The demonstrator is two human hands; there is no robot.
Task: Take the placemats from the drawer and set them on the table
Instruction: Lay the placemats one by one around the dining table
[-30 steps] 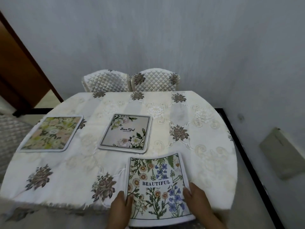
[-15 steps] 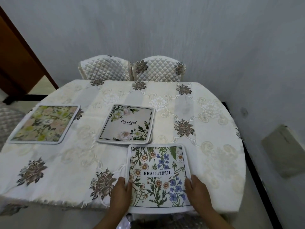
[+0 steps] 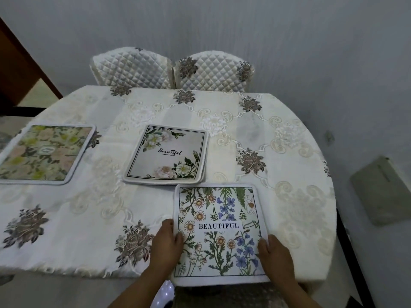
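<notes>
The wildflower placemat (image 3: pixel 219 230) is shown flat at the worktop's (image 3: pixel 289 152) near edge, its side edges pinched by the fingers (image 3: pixel 166 226) of the left hand (image 3: pixel 166 243) and right hand (image 3: pixel 275 254), thumbs laid on top.

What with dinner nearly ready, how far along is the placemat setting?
Done: the green floral mat and the grey mat lie flat on the table. In hand: the left hand and right hand grip the wildflower mat, its near edge overhanging the table. Left: sliding it fully on and letting go. No drawer in view, so more may remain.
</notes>
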